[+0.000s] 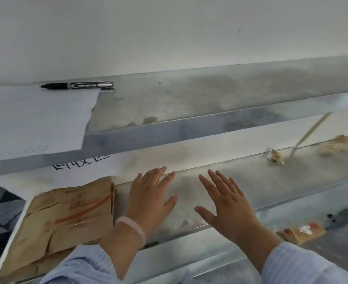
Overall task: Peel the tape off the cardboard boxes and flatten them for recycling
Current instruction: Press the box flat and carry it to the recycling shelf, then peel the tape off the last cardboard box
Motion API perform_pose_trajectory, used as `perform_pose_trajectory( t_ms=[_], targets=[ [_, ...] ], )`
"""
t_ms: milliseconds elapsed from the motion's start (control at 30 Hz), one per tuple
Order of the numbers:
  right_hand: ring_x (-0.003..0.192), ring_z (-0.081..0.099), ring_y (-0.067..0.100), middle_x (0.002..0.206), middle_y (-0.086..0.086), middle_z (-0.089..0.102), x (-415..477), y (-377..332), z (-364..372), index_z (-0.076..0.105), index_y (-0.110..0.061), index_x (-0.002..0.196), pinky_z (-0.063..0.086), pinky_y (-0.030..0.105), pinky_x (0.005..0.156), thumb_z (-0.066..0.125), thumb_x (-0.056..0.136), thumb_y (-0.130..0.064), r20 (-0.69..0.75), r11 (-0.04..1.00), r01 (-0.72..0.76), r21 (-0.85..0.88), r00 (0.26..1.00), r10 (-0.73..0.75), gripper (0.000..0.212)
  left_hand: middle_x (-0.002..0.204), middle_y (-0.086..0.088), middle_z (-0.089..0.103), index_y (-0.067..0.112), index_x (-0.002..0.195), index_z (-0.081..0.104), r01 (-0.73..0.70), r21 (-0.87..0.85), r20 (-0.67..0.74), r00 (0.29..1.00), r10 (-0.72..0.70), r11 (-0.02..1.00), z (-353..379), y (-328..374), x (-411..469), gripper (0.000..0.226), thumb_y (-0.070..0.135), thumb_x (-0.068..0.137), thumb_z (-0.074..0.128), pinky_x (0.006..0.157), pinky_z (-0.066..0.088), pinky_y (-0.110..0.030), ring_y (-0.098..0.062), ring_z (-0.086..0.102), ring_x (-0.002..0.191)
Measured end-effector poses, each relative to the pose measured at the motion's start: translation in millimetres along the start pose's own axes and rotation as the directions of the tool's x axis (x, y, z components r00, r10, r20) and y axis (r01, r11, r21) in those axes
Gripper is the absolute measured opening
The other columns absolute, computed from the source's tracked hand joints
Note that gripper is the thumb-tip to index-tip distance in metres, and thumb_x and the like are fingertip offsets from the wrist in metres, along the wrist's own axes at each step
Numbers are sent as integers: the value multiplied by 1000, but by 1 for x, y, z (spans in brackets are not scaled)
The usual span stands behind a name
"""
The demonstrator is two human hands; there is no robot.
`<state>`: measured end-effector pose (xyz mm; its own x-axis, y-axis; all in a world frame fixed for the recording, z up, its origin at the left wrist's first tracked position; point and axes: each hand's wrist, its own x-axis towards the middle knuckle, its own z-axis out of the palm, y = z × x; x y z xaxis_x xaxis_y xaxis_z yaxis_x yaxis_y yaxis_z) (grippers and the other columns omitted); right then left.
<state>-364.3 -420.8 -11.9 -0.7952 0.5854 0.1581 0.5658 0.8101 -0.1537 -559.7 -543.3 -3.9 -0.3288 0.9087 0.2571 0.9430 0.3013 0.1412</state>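
Flattened brown cardboard with red print lies stacked at the lower left of a metal shelf. My left hand is spread flat, fingers straight, just right of the cardboard over the shelf surface, holding nothing. My right hand is likewise spread with straight fingers beside it, empty. Crumpled balls of peeled tape lie at the shelf's far right, and another wad of tape and cardboard scraps sits at the lower right.
An upper metal shelf carries a white paper sheet and a black pen. A white sheet with black characters hangs behind the cardboard. A white wall rises behind.
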Motion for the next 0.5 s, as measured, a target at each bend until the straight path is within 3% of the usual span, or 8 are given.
perform_pose_trajectory(
  t_ms=[133,233,367,500],
  targets=[
    [144,30,22,153,3,37,-43,87,-34,31,-29,150,28,47,116,32,89,-71,-64,992,-125,4,990,125,74,140,4,50,31,135,51,-141,-39,-100,986,136,989,7,102,42,55,55,85,45,106,39,-47,-20,47,129],
    [142,33,23,151,3,39,-82,155,-64,30,-29,150,30,47,115,30,89,-72,-104,973,-229,-12,968,226,75,138,4,52,31,133,52,-250,-74,-155,959,237,965,15,187,77,55,55,84,42,103,42,-48,-20,48,127],
    [148,12,16,160,-5,18,-137,244,-102,11,-38,152,5,37,122,22,86,-75,-135,926,-371,-71,923,360,77,134,3,53,29,130,56,-393,-137,-238,904,355,909,30,301,121,53,51,82,51,101,42,-45,-20,50,123],
    [148,-9,10,161,-10,-7,-187,316,-139,-10,-42,150,-13,31,117,12,80,-77,-194,845,-528,-82,840,506,82,133,-1,56,25,129,58,-519,-210,-265,846,463,828,48,406,153,54,51,83,50,98,44,-44,-23,54,120]
  ],
)
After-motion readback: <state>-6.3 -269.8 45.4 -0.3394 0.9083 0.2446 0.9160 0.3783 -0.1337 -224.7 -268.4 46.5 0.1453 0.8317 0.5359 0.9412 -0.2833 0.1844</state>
